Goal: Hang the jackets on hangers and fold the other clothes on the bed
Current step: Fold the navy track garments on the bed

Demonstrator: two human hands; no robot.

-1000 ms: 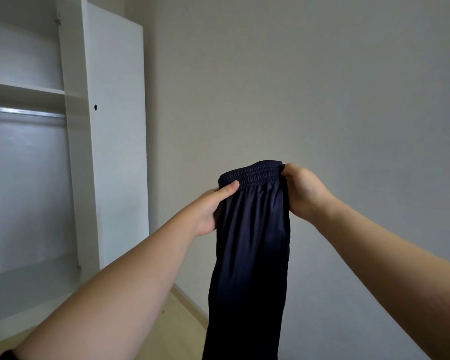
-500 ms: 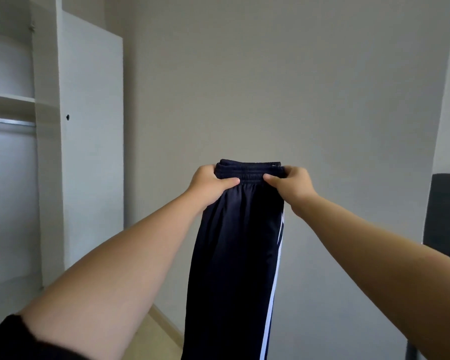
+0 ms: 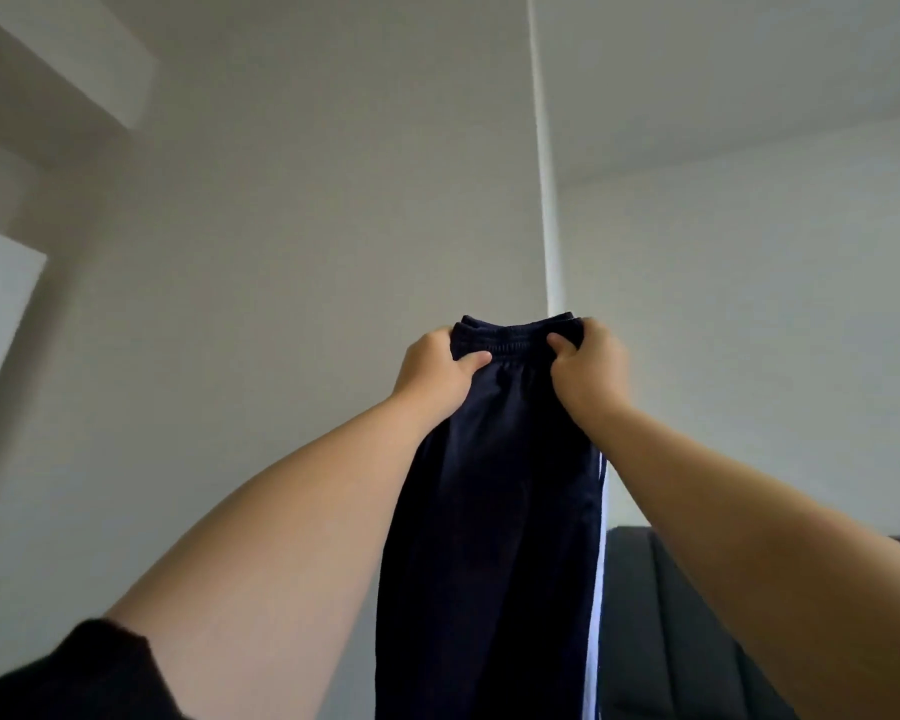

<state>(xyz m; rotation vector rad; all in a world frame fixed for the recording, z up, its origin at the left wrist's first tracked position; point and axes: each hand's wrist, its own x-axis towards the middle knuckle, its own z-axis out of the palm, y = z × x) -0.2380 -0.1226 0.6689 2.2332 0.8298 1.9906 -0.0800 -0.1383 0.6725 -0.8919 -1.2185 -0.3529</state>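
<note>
The left hand (image 3: 437,379) and right hand (image 3: 591,376) each pinch the waistband (image 3: 515,339) of the navy track trousers (image 3: 489,511), held up in the air and hanging straight (white stripe at the right edge), so their folding seems barely begun, a grey padded panel (image 3: 671,641) beyond.

Nothing to read right now: no lettering, label, brand or number shows on the dark trousers (image 3: 489,511) or on the wall (image 3: 281,252).

Navy white-striped track pants (image 3: 489,511) hang lengthwise, waistband uppermost.
</note>
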